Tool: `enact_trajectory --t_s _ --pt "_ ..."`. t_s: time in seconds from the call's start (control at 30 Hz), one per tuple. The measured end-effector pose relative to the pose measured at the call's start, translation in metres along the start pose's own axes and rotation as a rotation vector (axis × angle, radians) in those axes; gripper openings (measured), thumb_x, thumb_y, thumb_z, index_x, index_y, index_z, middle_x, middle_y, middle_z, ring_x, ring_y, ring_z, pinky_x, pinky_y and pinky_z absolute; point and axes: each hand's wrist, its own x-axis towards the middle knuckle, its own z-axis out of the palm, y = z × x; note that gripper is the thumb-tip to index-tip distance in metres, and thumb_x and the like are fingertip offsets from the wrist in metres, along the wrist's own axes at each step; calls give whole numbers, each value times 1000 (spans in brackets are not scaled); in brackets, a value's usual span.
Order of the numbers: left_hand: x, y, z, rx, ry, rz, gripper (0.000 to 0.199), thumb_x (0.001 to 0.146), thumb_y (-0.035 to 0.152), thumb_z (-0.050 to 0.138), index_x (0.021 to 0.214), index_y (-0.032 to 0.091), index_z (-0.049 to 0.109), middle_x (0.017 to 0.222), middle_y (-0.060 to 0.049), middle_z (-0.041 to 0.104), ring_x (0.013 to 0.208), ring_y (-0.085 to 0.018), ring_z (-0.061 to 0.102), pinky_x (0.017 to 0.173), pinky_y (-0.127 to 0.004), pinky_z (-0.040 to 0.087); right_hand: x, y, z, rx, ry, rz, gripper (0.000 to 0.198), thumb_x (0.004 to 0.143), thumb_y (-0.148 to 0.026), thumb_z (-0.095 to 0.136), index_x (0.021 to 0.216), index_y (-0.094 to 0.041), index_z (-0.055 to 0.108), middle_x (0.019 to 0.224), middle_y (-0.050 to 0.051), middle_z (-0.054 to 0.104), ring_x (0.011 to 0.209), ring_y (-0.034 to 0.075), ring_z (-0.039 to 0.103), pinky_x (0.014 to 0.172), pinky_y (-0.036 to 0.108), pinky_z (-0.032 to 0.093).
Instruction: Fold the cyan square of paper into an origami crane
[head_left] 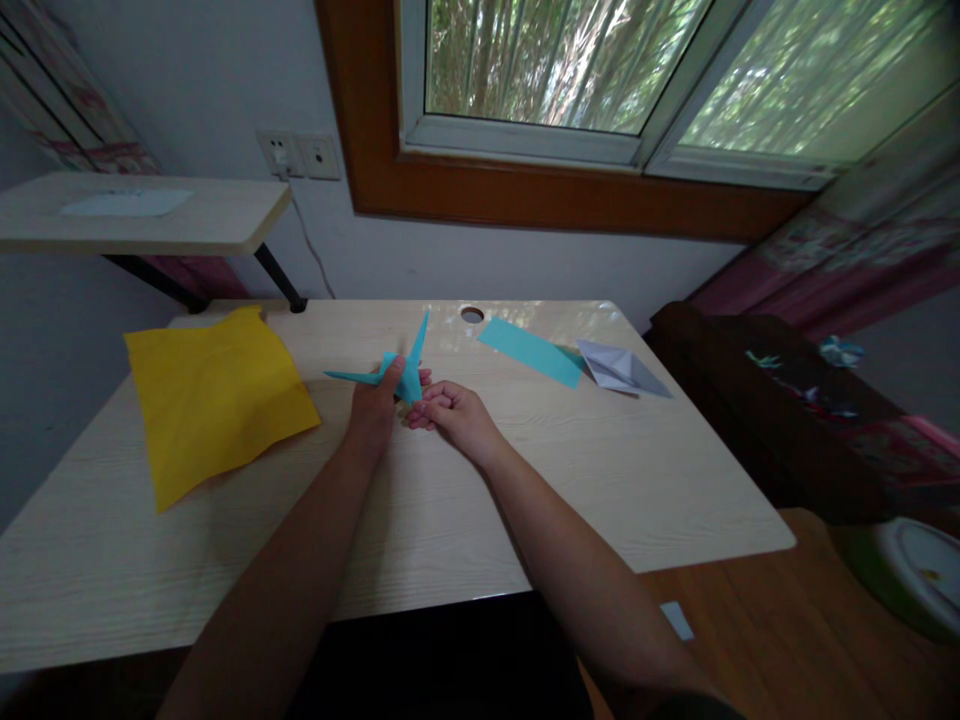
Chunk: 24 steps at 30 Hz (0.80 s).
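Observation:
Between my two hands is a folded turquoise paper crane (409, 381), held above the desk. Two narrow points stick out of it, one to the left and one upward. My left hand (373, 408) grips its left side, thumb on top and the other fingers mostly hidden beneath. At its lower corner, my right hand (452, 415) pinches the paper between thumb and fingers. The fold under my fingertips is too small to make out.
A yellow sheet (225, 400) lies on the desk (465, 520) at left, beneath a raised shelf (217, 225). A turquoise strip (531, 352) and a folded white paper boat (619, 368) lie at right. Behind the desk is a cable hole (472, 315).

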Motion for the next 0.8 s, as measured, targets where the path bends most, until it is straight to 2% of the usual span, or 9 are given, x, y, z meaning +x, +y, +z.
enact_trajectory --t_s 0.17,0.3,0.4,0.47,0.53,0.6,0.8 --pt "1 -1 0 18 -18 1 51 82 61 74 100 13 76 96 -14 79 84 -25 75 75 -35 58 -1 0 0 9 11 5 36 76 -48 82 84 -21 60 77 3 77 69 16 73 62 26 50" --pt "1 -1 -1 35 -57 -36 52 77 61 78 97 13 78 94 -13 79 71 -20 71 61 -29 54 -1 3 1 -16 24 -27 36 79 -51 80 87 -22 61 77 3 77 70 17 73 65 28 52" --pt "-1 -3 -1 68 -132 -89 48 77 61 77 87 13 78 75 -7 74 57 -16 63 50 -26 46 2 6 0 -14 15 -64 36 80 -54 78 90 -23 63 78 2 75 72 18 71 70 32 54" --pt "-3 -4 0 94 -154 -96 44 77 59 78 74 15 74 58 -3 65 49 -13 56 46 -25 42 3 6 1 5 20 -78 36 81 -56 77 90 -23 64 78 2 74 72 19 70 72 33 55" --pt "-4 -5 1 121 -158 -66 46 78 57 79 60 17 67 49 0 56 46 -12 52 45 -25 40 3 4 1 18 35 -84 36 82 -57 75 88 -24 64 78 2 74 71 19 69 72 34 54" --pt "-6 -4 2 138 -176 -53 50 79 58 78 54 18 61 47 1 52 45 -11 50 46 -25 40 2 2 2 33 52 -95 36 82 -58 75 85 -23 65 77 2 73 71 19 68 71 34 54" --pt "-5 -2 2 247 -169 -11 53 81 63 74 55 18 63 49 0 57 48 -12 54 50 -25 42 1 -1 2 84 125 -107 37 81 -58 76 80 -22 63 70 2 71 65 18 66 68 34 53"
